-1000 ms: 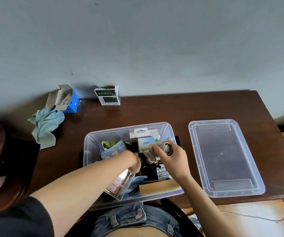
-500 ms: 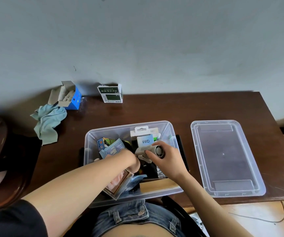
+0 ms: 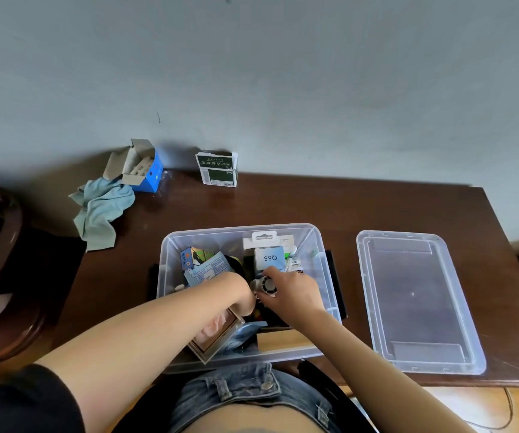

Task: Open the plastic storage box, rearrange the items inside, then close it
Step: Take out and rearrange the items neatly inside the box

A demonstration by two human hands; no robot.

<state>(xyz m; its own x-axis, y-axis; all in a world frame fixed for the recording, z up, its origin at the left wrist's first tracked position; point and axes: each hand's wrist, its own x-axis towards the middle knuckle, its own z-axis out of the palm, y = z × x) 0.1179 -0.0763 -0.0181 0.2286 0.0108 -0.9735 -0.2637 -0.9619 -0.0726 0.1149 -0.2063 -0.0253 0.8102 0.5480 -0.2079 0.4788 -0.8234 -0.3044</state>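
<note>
A small grey roller-like gadget (image 3: 266, 284) is pinched by the right hand (image 3: 292, 295), thumb and fingers curled round it, low over the middle of the clear storage box (image 3: 320, 245), probably so it can be tucked into a gap rather than dropped on top. The left hand (image 3: 245, 296) is reached down among the contents right next to it; its fingers are hidden, so whether anything is gripped can't be told, though it looks like stuff is being held aside to make room. Around the hands the box is packed: a white "Q88" carton (image 3: 270, 258) stood upright at the back, blue packets (image 3: 208, 270) leaned on the left. The lid (image 3: 414, 301) is parked flat on the surface (image 3: 345, 207) just to the right, handy for closing later.
</note>
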